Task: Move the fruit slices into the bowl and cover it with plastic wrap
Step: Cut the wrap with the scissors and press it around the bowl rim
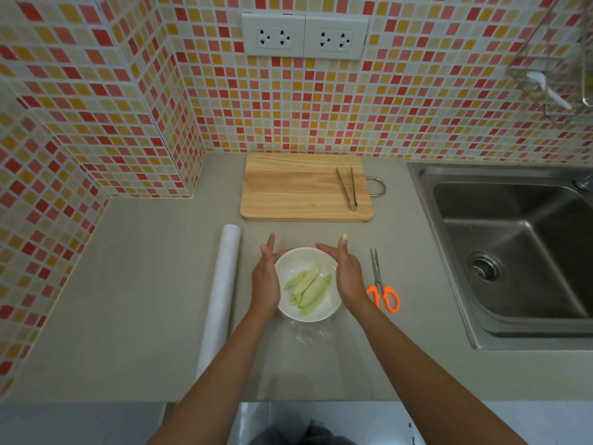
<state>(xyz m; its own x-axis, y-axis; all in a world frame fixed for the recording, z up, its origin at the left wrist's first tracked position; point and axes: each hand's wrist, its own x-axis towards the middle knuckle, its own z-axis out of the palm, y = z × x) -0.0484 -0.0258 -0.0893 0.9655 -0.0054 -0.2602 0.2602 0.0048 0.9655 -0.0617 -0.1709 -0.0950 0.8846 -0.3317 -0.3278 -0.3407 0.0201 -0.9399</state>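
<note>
Head view: the bowl (307,284) stands on the counter (134,284) directly in front of me, near the front edge. The slices (308,289) (pale green, several) lie inside it. Wrap (313,332) covers the bowl mouth; a crumpled edge of it lies on the counter at the near side of the bowl.

My left hand (264,281) rests flat against the left side of the bowl, fingers straight and pointing away from me. My right hand (345,273) rests likewise against the right side, fingers extended. Neither hand grips anything.

The roll (221,293) lies left of the bowl, just beside my left forearm. The scissors (382,285) (orange handles) lie right of my right hand. The board (301,187) lies beyond the bowl, against the tiled wall; the tongs (348,189) rest on its right part. The sink (513,252) is at far right.
</note>
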